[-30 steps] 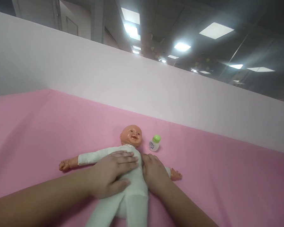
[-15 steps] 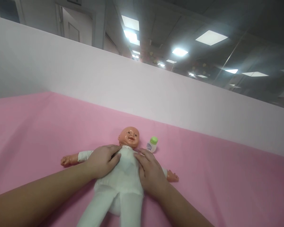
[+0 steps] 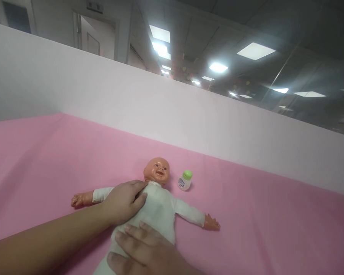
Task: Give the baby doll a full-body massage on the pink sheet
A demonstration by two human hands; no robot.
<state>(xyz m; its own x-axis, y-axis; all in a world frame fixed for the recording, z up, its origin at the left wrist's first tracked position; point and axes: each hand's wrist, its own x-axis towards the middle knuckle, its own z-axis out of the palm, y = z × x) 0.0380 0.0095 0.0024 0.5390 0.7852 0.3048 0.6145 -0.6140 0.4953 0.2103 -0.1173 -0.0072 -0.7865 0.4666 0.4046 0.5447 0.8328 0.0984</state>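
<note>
A baby doll [image 3: 157, 208] with a bare plastic head and a white cloth body lies on its back, arms stretched out to both sides. My left hand [image 3: 126, 201] rests on the doll's chest and shoulder at the left, fingers extended up toward its neck. Across the lower belly lies my right hand [image 3: 151, 250], its fingers spread and pointing left. Neither hand grips anything. Most of the doll's legs are hidden by my right hand or out of the picture. Right of the doll's head is a small clear bottle [image 3: 185, 181] with a green cap.
A pink cloth [image 3: 263, 214] covers the surface under the doll. Behind it rises a low white wall [image 3: 172, 110]. Beyond the wall are a door [image 3: 96, 38] and a ceiling with lit panels [image 3: 256, 51].
My right hand has moved from the doll's right-side chest down and left onto its lower belly, uncovering the arm there. My left hand has stayed in place.
</note>
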